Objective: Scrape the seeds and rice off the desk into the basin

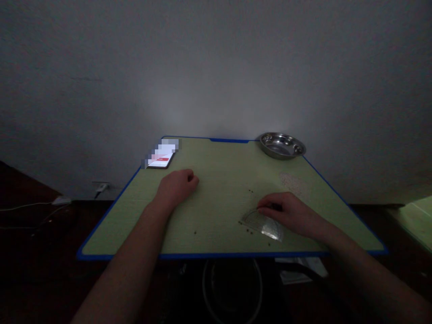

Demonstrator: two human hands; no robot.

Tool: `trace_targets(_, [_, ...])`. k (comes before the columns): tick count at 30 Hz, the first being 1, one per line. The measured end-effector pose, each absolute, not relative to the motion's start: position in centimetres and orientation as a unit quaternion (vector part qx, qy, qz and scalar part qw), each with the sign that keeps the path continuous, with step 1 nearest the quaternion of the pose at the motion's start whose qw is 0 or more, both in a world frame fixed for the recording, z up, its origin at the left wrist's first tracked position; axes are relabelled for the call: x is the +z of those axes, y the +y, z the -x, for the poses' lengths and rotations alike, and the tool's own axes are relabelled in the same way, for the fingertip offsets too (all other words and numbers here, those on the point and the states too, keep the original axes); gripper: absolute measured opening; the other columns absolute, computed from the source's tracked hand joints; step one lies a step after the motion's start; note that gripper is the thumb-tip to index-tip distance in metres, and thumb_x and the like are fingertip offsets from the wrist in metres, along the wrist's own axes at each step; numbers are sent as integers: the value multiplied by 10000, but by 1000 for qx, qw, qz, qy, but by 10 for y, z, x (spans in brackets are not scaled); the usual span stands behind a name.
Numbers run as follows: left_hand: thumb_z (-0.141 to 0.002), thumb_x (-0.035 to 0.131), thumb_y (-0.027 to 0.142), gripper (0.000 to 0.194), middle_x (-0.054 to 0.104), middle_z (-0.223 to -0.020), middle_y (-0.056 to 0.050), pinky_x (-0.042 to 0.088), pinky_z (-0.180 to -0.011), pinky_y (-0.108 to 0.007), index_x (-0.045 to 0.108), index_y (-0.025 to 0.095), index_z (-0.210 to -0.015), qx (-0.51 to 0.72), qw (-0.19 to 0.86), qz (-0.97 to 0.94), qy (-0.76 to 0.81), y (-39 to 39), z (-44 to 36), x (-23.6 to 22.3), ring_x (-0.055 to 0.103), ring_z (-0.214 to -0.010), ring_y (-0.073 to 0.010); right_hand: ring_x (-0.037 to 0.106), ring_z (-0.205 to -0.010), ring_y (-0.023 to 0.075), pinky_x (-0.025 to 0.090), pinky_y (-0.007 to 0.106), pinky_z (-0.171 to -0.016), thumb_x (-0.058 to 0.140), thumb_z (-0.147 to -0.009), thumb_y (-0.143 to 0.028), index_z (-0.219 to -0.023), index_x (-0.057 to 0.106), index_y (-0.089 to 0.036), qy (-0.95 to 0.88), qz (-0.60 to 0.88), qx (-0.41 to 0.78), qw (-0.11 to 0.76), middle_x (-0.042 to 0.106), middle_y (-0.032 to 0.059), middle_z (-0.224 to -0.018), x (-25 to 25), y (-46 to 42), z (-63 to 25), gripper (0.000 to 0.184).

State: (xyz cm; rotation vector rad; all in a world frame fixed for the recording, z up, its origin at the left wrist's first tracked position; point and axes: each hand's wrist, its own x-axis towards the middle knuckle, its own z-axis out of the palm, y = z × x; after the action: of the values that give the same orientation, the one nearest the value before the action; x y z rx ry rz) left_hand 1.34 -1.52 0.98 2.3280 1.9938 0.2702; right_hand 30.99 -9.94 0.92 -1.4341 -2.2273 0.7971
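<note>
My right hand (286, 211) pinches a clear plastic half-disc that looks like a protractor (265, 225) by its upper edge, near the right side of the table. Its curved rim is low over the tabletop; whether it touches cannot be made out. Around it lie several tiny dark beads or seeds (249, 232), with a pair (251, 191) farther back and a lone one to the left. My left hand (177, 186) rests on the tabletop as a loose fist, with no object showing in it.
The pale green table (216, 180) has a blue rim. A phone with a lit screen (162, 155) lies at the back left, a steel bowl (282, 146) at the back right. A patch of pale grains (293, 183) lies before the bowl. Below the front edge is a dark round pan-like thing (232, 288).
</note>
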Motion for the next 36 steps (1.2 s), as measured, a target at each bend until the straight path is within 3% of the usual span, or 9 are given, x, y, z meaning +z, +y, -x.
trace_targets(16, [-834, 381, 370, 280, 642, -729, -71, 301, -537, -303, 588, 205, -742, 83, 29, -758, 646, -16, -14, 11, 550, -650, -199, 611, -683, 154, 442, 274, -631, 550, -878, -259, -836, 706, -200, -807, 494, 259, 197, 706, 28, -781, 5, -91, -295, 172])
trace_targets(24, [-837, 383, 374, 279, 642, -745, -72, 307, -548, -299, 587, 205, -752, 84, 35, -758, 646, -16, -14, 10, 541, -655, -191, 633, -755, 164, 468, 285, -701, 533, -894, -264, -846, 705, -208, -826, 465, 261, 183, 714, 38, -822, 8, -100, -295, 187])
trace_targets(36, [-839, 385, 373, 292, 645, -744, -73, 308, -547, -298, 608, 203, -758, 81, 28, -757, 648, -17, -16, 11, 556, -663, -199, 643, -716, 196, 484, 323, -652, 501, -888, -349, -830, 681, -195, -730, 603, 219, 235, 712, 50, -791, -1, -145, -324, 244])
